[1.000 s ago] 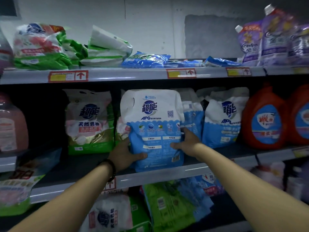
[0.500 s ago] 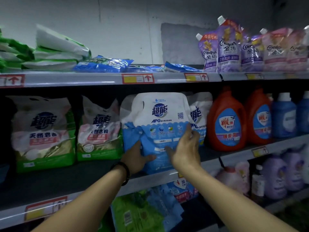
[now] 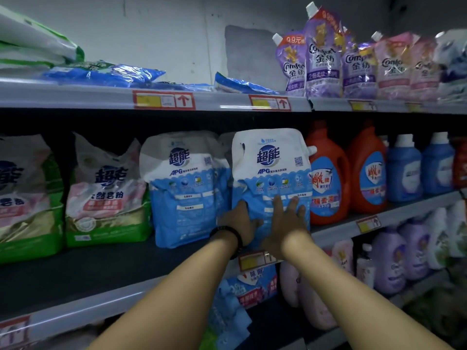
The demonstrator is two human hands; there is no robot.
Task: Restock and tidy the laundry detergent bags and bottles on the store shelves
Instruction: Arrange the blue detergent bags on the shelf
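- Two hands work one blue-and-white detergent bag (image 3: 271, 178) on the middle shelf (image 3: 336, 229) of a store aisle, the bag standing upright at the shelf's front edge.
- The left hand (image 3: 238, 221), a dark band at its wrist, cups the bag's lower left edge; the right hand (image 3: 286, 223) lies flat on the lower front, fingers spread. Both grips are pressed to the bag rather than closed around it.
- The bag stands between a matching blue bag (image 3: 184, 190) just beside it on the left and an orange bottle (image 3: 327, 178) that its spout corner appears to touch on the right.
- The step in hand looks like seating and squaring this bag in its row.
- Next, by this reading, a push back until it lines up with its neighbour, label kept forward, then release without tipping it.
- Green-and-pink bags (image 3: 106, 195) stand farther left; purple pouches (image 3: 324, 54) line the top shelf.
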